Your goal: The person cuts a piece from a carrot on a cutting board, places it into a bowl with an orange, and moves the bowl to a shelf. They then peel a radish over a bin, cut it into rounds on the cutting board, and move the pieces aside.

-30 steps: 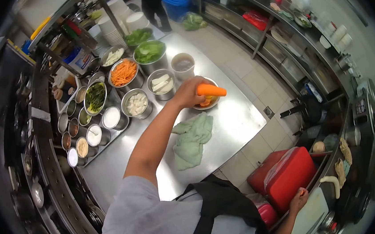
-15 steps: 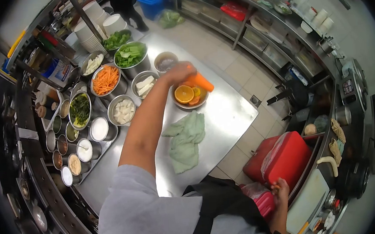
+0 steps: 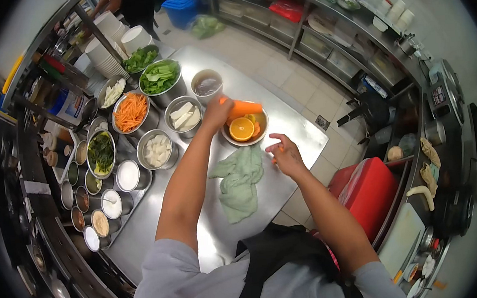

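My left hand [image 3: 218, 115] is closed round the wide end of a thick carrot [image 3: 246, 108], which lies across the top of a metal bowl [image 3: 265, 125]. In that bowl sit a cut orange half [image 3: 242, 129] and other orange pieces. My right hand [image 3: 288, 157] hovers over the table's right side, fingers curled round something small and orange, too hidden to name. Between my forearms a crumpled green cloth [image 3: 238, 186] lies on the steel table [image 3: 281, 117].
Bowls of white blocks [image 3: 183, 117], white cubes [image 3: 157, 150], shredded carrot [image 3: 131, 112] and leafy greens [image 3: 159, 77] line the left side. A cup of dark liquid [image 3: 207, 85] stands behind my left hand. A red bin [image 3: 370, 194] is at the right.
My right hand has come up and left from beside the red bin to the table near the bowl. My left hand has shifted slightly left, and the carrot now lies more level.
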The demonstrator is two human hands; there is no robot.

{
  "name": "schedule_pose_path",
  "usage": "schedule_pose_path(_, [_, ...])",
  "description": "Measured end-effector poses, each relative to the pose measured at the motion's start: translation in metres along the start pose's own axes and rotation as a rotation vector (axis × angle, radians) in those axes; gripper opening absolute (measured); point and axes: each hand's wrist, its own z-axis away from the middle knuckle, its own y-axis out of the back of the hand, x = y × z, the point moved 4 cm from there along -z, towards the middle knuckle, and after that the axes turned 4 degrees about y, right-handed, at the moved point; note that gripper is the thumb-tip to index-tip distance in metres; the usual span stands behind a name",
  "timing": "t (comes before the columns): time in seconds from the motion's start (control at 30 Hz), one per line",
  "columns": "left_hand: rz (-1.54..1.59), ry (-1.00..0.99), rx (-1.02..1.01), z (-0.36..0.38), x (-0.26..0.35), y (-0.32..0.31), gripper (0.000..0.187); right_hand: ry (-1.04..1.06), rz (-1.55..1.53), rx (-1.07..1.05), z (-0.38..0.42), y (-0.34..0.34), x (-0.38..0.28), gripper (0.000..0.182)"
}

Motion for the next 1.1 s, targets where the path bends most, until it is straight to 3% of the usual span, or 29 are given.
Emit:
schedule_pose_path(0.1, [0.072, 0.02, 0.014, 0.012, -0.005, 0.009, 0.024, 0.009, 0.167, 0.026, -0.027, -0.005, 0.0, 0.044])
schedule_pose_path(0.17, [0.13, -0.014, 0.001, 0.014, -0.003, 0.01, 0.025, -0.039, 0.112, 0.122, -0.038, -0.005, 0.007, 0.043])
schedule_pose_path(0.3, [0.14, -0.148, -0.093, 0.007, -0.001, 0.001, 0.031, -0.109, -0.034, 0.089, -0.038, -0.012, 0.005, 0.04])
schedule_pose_path(0.47, [-0.276, -0.133, -0.264, 0.013, 0.009, -0.005, 0.04, -0.137, -0.009, 0.075, -0.027, -0.002, 0.014, 0.036])
schedule_pose_path(0.53, [-0.53, -0.358, -0.085, 0.018, 0.018, -0.003, 0.042, -0.145, -0.006, 0.076, -0.019, 0.004, 0.013, 0.035])
schedule_pose_path(0.57, [-0.532, -0.359, -0.094, 0.018, 0.019, -0.003, 0.042, -0.151, -0.01, 0.079, -0.013, 0.008, 0.013, 0.034])
schedule_pose_path(0.63, [-0.323, -0.125, -0.264, 0.016, 0.017, -0.002, 0.044, -0.157, -0.017, 0.084, -0.003, 0.015, 0.01, 0.033])
schedule_pose_path(0.77, [-0.328, -0.155, -0.241, 0.011, 0.016, -0.002, 0.048, -0.213, -0.137, 0.101, 0.021, 0.03, 0.018, 0.028])
schedule_pose_path(0.83, [-0.287, -0.177, -0.187, 0.006, 0.017, 0.0, 0.053, -0.233, -0.37, 0.035, 0.038, 0.04, 0.032, 0.021])
schedule_pose_path(0.97, [-0.333, -0.124, -0.214, 0.001, 0.022, 0.0, 0.057, -0.223, -0.711, -0.022, 0.101, 0.075, 0.063, 0.028])
schedule_pose_path(1.03, [-0.555, -0.229, -0.314, 0.007, 0.032, -0.005, 0.061, -0.254, -0.978, -0.002, 0.137, 0.092, 0.084, 0.037])
schedule_pose_path(1.1, [-0.677, -0.301, -0.316, 0.01, 0.042, -0.01, 0.065, -0.258, -0.994, 0.074, 0.176, 0.108, 0.102, 0.034])
